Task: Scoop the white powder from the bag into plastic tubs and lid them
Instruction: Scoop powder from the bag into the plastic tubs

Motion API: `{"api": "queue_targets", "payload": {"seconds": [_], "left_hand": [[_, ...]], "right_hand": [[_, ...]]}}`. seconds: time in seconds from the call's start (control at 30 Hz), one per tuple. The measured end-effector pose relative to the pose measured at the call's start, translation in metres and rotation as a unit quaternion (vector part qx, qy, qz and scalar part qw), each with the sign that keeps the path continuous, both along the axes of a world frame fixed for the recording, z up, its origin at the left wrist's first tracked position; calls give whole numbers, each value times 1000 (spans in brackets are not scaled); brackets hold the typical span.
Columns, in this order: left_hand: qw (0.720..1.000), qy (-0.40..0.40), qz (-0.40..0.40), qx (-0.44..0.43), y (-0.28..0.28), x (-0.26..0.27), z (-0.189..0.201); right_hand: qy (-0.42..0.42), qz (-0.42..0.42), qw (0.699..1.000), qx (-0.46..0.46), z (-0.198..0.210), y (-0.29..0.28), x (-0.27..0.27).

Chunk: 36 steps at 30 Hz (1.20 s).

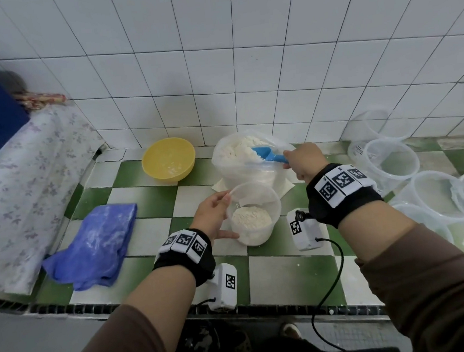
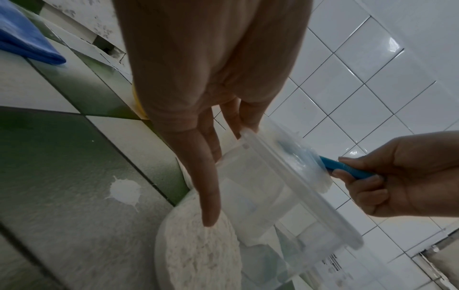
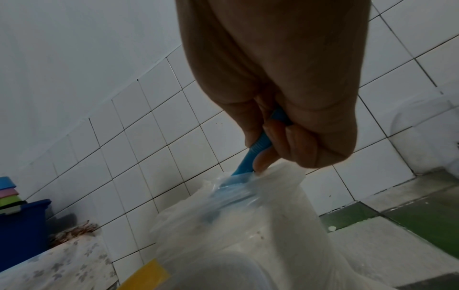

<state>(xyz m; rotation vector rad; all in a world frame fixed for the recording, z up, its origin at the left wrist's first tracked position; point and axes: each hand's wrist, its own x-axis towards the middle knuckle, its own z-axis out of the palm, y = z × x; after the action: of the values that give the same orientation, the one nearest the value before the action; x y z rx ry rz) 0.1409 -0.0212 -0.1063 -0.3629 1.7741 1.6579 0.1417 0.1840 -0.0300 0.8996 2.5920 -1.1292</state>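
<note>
Over the bag (image 1: 247, 157), the right hand (image 1: 304, 162) grips the blue scoop (image 1: 268, 155).

Blue plastic scoop (image 1: 268, 155): bowl blurred behind the clear plastic bag (image 3: 248, 225) from the right wrist.
Yellow plastic bowl (image 2: 139, 106): mostly hidden by the left hand (image 2: 211, 78).
Clear empty tubs (image 1: 392, 161): cut off at the right edge.
</note>
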Motion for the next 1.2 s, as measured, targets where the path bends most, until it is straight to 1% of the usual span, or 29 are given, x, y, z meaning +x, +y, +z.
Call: {"api": "queue_targets", "payload": {"seconds": [0.03, 0.07, 0.13, 0.2, 0.4, 0.53, 0.63, 0.87, 1.0, 1.1, 1.2], "left_hand": [[1000, 0, -1, -1, 0, 0, 0], [1000, 1, -2, -3, 0, 1, 0], [1000, 2, -1, -5, 0, 1, 0], [1000, 2, 1, -6, 0, 1, 0], [1000, 2, 5, -10, 2, 1, -2], [1000, 3, 7, -15, 2, 1, -2], [1000, 2, 5, -17, 2, 1, -2], [1000, 5, 4, -25, 3, 1, -2], [1000, 6, 2, -27, 2, 1, -2], [1000, 7, -1, -27, 2, 1, -3], [1000, 10, -1, -24, 2, 2, -3]], "right_hand": [[9, -33, 999, -39, 2, -1, 1], [28, -46, 997, -59, 4, -1, 4], [58, -69, 993, -77, 7, 1, 9], [67, -80, 989, -101, 9, 3, 13], [65, -105, 980, -156, 12, 7, 21], [78, -137, 967, -201, 18, 7, 30], [79, -144, 962, -217, 20, 9, 39], [84, -112, 959, -248, 15, 19, 62], [58, -87, 962, -251, 10, 23, 73], [37, -70, 967, -242, 4, 24, 78], [15, -42, 977, -208, 1, 23, 79]]}}
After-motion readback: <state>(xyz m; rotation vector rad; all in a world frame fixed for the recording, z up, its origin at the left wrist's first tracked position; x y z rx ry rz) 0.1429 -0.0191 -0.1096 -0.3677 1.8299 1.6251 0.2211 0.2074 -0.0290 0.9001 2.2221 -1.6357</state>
